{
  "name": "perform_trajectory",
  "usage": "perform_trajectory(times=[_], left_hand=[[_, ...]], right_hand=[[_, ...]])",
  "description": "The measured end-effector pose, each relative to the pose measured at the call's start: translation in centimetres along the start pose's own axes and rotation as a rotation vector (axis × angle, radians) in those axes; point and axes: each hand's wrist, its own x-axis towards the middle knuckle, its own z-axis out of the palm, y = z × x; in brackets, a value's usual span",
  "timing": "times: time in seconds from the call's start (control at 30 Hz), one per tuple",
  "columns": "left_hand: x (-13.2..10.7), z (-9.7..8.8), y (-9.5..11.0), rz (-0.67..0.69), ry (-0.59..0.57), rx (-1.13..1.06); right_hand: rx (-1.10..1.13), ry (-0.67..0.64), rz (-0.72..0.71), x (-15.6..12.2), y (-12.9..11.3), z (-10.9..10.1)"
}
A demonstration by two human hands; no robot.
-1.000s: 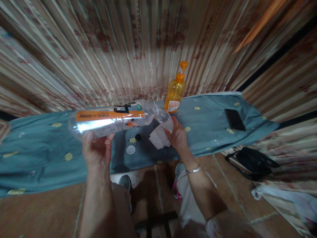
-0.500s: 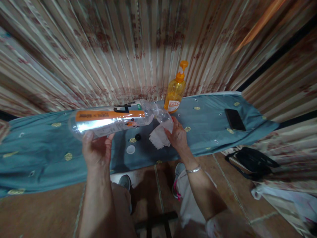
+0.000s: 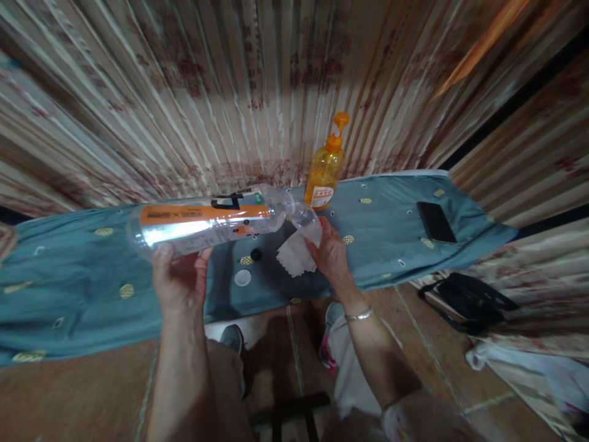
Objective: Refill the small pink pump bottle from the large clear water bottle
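My left hand (image 3: 179,273) is closed around a large clear plastic bottle (image 3: 202,222) with an orange and silver label. The bottle lies nearly level above the cloth, its neck pointing right. At that neck is a small clear container (image 3: 306,221), tilted, its exact kind hard to make out. My right hand (image 3: 329,248) grips this container, with a white tissue (image 3: 296,255) pressed against it and hanging below. Whether bottle and container touch is unclear. Beneath them lie a black cap (image 3: 256,254) and a white round lid (image 3: 243,278).
An orange pump bottle (image 3: 324,175) stands just behind my right hand. Farther right, a black phone (image 3: 436,222) lies on the blue-green tablecloth (image 3: 377,227). Pleated curtains (image 3: 221,92) hang behind the table. On the right, below the table's edge, is a black bag (image 3: 469,301).
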Motion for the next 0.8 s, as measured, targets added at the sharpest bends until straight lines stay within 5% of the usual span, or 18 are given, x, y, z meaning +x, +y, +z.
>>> perform_trajectory(times=[0.8], left_hand=[[-0.17, 0.37, 0.26, 0.018, -0.029, 0.006]], right_hand=[[-0.003, 0.016, -0.004, -0.02, 0.17, 0.22]])
